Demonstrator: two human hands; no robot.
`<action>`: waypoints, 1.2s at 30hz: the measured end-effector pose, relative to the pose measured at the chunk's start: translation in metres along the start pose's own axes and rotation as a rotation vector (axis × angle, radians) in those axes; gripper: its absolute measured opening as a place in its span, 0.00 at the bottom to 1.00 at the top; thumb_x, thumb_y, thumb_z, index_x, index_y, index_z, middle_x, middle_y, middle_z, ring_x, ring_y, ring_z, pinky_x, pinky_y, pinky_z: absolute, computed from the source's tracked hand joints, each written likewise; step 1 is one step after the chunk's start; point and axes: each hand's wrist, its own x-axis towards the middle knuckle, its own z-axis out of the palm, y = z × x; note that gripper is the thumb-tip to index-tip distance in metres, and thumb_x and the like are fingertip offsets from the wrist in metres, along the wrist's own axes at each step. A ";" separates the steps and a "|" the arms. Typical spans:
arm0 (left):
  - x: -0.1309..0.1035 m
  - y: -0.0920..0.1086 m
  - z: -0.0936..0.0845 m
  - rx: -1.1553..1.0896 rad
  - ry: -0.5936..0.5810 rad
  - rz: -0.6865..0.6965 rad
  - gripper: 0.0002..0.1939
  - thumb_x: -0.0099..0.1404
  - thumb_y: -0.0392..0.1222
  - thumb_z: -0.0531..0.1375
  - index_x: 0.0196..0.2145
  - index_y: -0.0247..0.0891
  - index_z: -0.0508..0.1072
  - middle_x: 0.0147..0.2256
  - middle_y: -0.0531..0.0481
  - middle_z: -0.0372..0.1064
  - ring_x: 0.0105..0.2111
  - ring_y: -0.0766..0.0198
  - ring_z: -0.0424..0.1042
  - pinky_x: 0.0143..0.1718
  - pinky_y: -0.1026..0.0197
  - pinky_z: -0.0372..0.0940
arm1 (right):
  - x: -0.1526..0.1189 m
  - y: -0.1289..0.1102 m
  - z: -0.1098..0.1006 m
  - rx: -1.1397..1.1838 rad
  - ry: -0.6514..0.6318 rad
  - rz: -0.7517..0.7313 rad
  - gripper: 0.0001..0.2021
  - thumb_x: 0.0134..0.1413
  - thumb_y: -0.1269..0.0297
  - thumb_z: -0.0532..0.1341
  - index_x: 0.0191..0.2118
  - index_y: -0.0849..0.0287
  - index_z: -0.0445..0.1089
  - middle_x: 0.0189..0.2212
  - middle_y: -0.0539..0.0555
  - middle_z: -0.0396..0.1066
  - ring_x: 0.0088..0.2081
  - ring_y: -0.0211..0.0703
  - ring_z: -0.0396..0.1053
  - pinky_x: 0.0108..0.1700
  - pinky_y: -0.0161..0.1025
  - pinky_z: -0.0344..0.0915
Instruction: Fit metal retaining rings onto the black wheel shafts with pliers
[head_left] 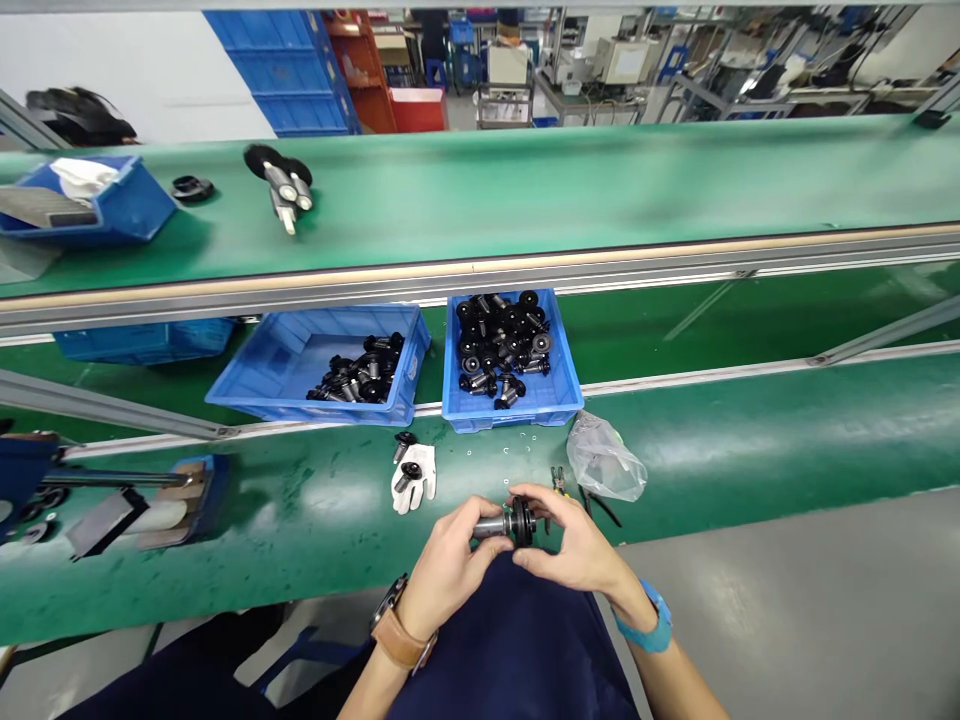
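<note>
Near the bench's front edge, my left hand (452, 553) is closed on the grey cylindrical end of a shaft part (492, 526). My right hand (562, 540) grips the black round disc end of the same part, which lies roughly level between both hands. Just beyond, a white glove (422, 478) lies on the green bench with two similar black-headed parts on and beside it. Small white rings lie scattered past my hands. Pliers (558, 480) with yellow on the handles sit beyond my right hand, beside a clear plastic bag (604, 458).
Two blue bins, left (262, 407) and right (510, 418), hold many black-headed parts under a raised green shelf (525, 190). More parts and a blue box (139, 205) stand on that shelf. A metal fixture (150, 500) occupies the bench's left.
</note>
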 end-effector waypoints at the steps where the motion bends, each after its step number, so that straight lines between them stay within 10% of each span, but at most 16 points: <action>1: 0.000 0.000 0.000 -0.001 -0.002 -0.006 0.07 0.66 0.39 0.63 0.41 0.43 0.69 0.38 0.51 0.76 0.37 0.60 0.76 0.38 0.61 0.68 | 0.000 0.000 -0.002 -0.021 -0.001 -0.017 0.32 0.52 0.58 0.71 0.63 0.51 0.64 0.57 0.56 0.70 0.56 0.50 0.70 0.60 0.47 0.66; 8: 0.002 0.002 0.002 0.013 -0.002 -0.031 0.07 0.67 0.42 0.61 0.41 0.43 0.67 0.36 0.51 0.75 0.34 0.60 0.75 0.36 0.60 0.67 | 0.007 -0.001 -0.008 -0.063 -0.051 -0.076 0.33 0.55 0.49 0.69 0.64 0.52 0.64 0.60 0.57 0.68 0.61 0.52 0.65 0.63 0.49 0.62; 15: 0.012 0.007 -0.004 0.015 -0.016 0.063 0.06 0.67 0.41 0.61 0.41 0.42 0.68 0.37 0.49 0.75 0.36 0.59 0.75 0.37 0.60 0.67 | 0.011 -0.004 -0.009 -0.019 0.050 0.162 0.38 0.69 0.38 0.37 0.30 0.59 0.75 0.21 0.54 0.73 0.26 0.42 0.71 0.34 0.39 0.68; 20: 0.018 0.006 -0.009 0.028 -0.039 0.090 0.06 0.68 0.40 0.61 0.42 0.41 0.68 0.38 0.49 0.75 0.37 0.59 0.76 0.38 0.60 0.68 | 0.004 -0.008 -0.014 0.078 0.250 -0.012 0.35 0.65 0.36 0.50 0.66 0.55 0.60 0.55 0.61 0.72 0.55 0.53 0.70 0.57 0.48 0.66; 25: 0.026 0.006 -0.014 0.036 0.020 0.119 0.08 0.67 0.40 0.62 0.43 0.42 0.68 0.40 0.49 0.75 0.39 0.60 0.76 0.40 0.61 0.69 | 0.002 -0.004 -0.015 0.153 0.033 0.204 0.37 0.70 0.41 0.35 0.65 0.60 0.64 0.18 0.50 0.70 0.30 0.48 0.74 0.50 0.50 0.69; 31: 0.035 0.004 -0.015 0.032 -0.009 0.137 0.08 0.67 0.40 0.63 0.43 0.42 0.69 0.40 0.48 0.75 0.40 0.59 0.76 0.42 0.59 0.69 | 0.005 -0.007 -0.017 0.191 0.234 -0.030 0.39 0.63 0.34 0.50 0.72 0.51 0.49 0.57 0.61 0.69 0.59 0.54 0.66 0.62 0.52 0.61; 36: 0.038 -0.001 -0.018 0.030 -0.010 0.106 0.08 0.67 0.41 0.63 0.43 0.42 0.69 0.40 0.48 0.75 0.40 0.59 0.76 0.42 0.59 0.69 | 0.007 -0.002 -0.019 0.266 0.072 0.173 0.37 0.70 0.40 0.37 0.65 0.63 0.62 0.17 0.49 0.67 0.30 0.49 0.74 0.44 0.49 0.71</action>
